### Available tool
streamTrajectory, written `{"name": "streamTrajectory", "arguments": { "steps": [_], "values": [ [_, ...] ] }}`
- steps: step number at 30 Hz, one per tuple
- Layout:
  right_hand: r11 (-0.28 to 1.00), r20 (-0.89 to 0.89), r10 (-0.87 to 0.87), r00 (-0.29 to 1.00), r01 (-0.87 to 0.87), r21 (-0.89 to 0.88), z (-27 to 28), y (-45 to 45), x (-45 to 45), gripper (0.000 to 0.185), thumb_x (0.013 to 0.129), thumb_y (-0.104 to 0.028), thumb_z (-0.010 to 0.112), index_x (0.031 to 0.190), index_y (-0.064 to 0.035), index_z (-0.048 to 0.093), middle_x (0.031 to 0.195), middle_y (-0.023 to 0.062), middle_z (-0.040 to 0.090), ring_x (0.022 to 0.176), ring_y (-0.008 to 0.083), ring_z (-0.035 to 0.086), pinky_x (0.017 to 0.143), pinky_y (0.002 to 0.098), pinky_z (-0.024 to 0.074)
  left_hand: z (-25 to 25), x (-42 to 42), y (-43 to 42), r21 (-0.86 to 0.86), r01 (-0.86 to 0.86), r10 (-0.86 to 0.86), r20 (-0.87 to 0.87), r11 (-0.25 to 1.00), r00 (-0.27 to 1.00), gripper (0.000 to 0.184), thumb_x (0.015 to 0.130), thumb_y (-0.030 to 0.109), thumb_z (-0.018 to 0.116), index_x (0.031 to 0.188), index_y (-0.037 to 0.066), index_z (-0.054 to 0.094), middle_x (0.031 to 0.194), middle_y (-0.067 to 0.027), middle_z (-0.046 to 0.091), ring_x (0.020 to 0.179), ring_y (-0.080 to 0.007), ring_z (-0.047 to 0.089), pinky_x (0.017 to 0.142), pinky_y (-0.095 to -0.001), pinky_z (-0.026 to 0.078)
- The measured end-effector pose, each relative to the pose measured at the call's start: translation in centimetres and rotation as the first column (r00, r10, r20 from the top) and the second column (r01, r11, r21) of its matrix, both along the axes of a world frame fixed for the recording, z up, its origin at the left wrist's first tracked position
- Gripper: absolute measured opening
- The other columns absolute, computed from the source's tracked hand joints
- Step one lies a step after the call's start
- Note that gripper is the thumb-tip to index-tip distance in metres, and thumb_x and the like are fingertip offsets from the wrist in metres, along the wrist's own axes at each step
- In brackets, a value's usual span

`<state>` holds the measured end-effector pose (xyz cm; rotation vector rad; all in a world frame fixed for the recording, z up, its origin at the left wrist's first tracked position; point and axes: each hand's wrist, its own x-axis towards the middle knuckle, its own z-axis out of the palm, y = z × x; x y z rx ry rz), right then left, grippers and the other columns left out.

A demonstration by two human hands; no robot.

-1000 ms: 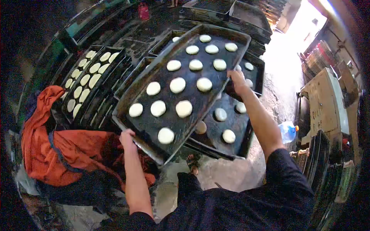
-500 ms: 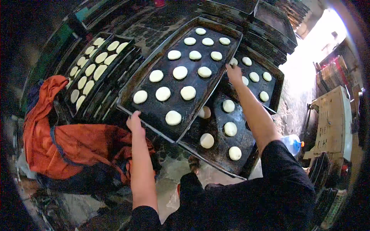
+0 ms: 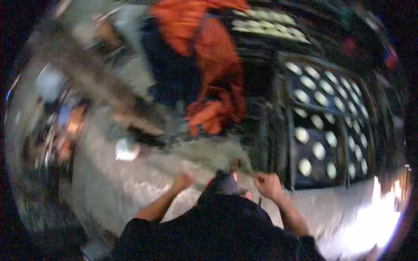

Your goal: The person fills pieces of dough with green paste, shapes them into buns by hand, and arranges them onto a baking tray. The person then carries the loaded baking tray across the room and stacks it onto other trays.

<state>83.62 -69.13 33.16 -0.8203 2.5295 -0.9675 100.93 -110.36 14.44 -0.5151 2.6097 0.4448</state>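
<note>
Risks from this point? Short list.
1. The right hand is near the side of the dough tray; a careless swing might knock it and shift the dough rounds.
2. The orange cloth lies close to the flat dough pieces; if it slips or gets tugged, it might brush them.
3. Motion blur smears the left hand, so hand tracking may fail here.
</note>
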Motion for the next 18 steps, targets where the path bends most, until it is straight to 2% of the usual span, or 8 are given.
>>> {"name": "streamTrajectory", "arguments": {
  "steps": [1,3,6,9,11,13,14,18],
  "values": [
    [0.996,-0.055,0.046,0.997,-0.041,0.083,-1.4,-0.9,2.1,0.020,0.084,-0.023,0.062,0.088,-0.0048,0.069,0.069,0.0201,0.063,0.066,0.0341,0.065,0.060,0.0400,0.0519,5.4,7.0,2.6,0.021,-0.240,0.241,-0.060,0.970,0.969,0.038,0.081,0.041,0.063,0.092,0.005,0.071,0.093,-0.0215,0.067,0.092,-0.0334,0.064,0.087,-0.0421,0.050],
    [0.972,-0.047,0.200,0.979,-0.191,0.138,-2.8,-2.0,5.6,0.019,0.085,-0.025,0.060,0.085,-0.0086,0.069,0.067,0.0161,0.064,0.065,0.0372,0.064,0.060,0.0441,0.0508,9.5,16.6,3.4,0.057,-0.299,0.285,0.183,0.953,0.941,0.034,0.075,0.039,0.068,0.082,0.005,0.073,0.092,-0.0200,0.068,0.092,-0.0357,0.065,0.085,-0.0442,0.051],
    [0.876,0.123,0.364,0.923,-0.384,0.290,-6.6,-2.7,9.1,0.020,0.085,-0.028,0.059,0.090,-0.0134,0.071,0.079,0.0166,0.067,0.073,0.0367,0.065,0.064,0.0467,0.0506,9.3,29.7,6.1,0.047,-0.532,0.509,0.235,0.845,0.828,0.026,0.075,0.033,0.066,0.083,0.009,0.074,0.090,-0.0175,0.069,0.085,-0.0363,0.066,0.078,-0.0449,0.052],
    [0.797,0.130,0.500,0.856,-0.513,0.319,-7.9,-5.7,11.4,0.018,0.082,-0.028,0.061,0.090,-0.0165,0.072,0.085,0.0150,0.068,0.079,0.0352,0.066,0.067,0.0462,0.0510,6.3,41.1,8.5,0.159,-0.266,0.199,0.343,0.951,0.918,0.024,0.075,0.029,0.066,0.087,0.010,0.073,0.083,-0.0178,0.067,0.076,-0.0393,0.065,0.070,-0.0466,0.052],
    [0.753,0.088,0.581,0.809,-0.576,0.318,-9.6,-9.9,12.6,0.016,0.079,-0.027,0.062,0.087,-0.0175,0.071,0.087,0.0131,0.069,0.082,0.0341,0.067,0.069,0.0454,0.0513,5.4,46.7,9.9,0.268,-0.505,0.374,0.416,0.821,0.829,0.024,0.075,0.029,0.066,0.087,0.009,0.072,0.083,-0.0178,0.067,0.076,-0.0393,0.065,0.070,-0.0466,0.052],
    [0.450,0.282,0.600,0.749,-0.607,0.655,-13.2,-14.5,13.6,0.028,0.085,-0.032,0.060,0.102,-0.0133,0.072,0.091,0.0180,0.069,0.088,0.0359,0.067,0.076,0.0450,0.0521,4.9,51.5,9.8,0.275,-0.717,0.570,0.455,0.641,0.684,0.024,0.075,0.029,0.066,0.087,0.009,0.072,0.082,-0.0178,0.067,0.076,-0.0394,0.065,0.070,-0.0466,0.052],
    [0.429,0.317,0.742,0.591,-0.781,0.453,-12.7,-16.0,14.7,0.032,0.086,-0.032,0.058,0.105,-0.0089,0.070,0.093,0.0195,0.069,0.088,0.0370,0.067,0.077,0.0453,0.0524,4.7,53.6,8.5,0.265,-0.792,0.649,0.461,0.551,0.605,0.024,0.075,0.029,0.065,0.087,0.009,0.072,0.082,-0.0179,0.067,0.076,-0.0394,0.064,0.070,-0.0466,0.052],
    [0.332,0.391,0.747,0.538,-0.811,0.481,-12.8,-29.5,22.5,0.032,0.085,-0.031,0.058,0.104,-0.0087,0.070,0.093,0.0196,0.069,0.088,0.0371,0.067,0.076,0.0454,0.0523,5.9,61.3,3.9,0.248,-0.923,0.822,0.426,0.296,0.378,0.024,0.075,0.028,0.065,0.087,0.009,0.072,0.082,-0.0179,0.067,0.076,-0.0395,0.064,0.070,-0.0467,0.052]
  ]
}}
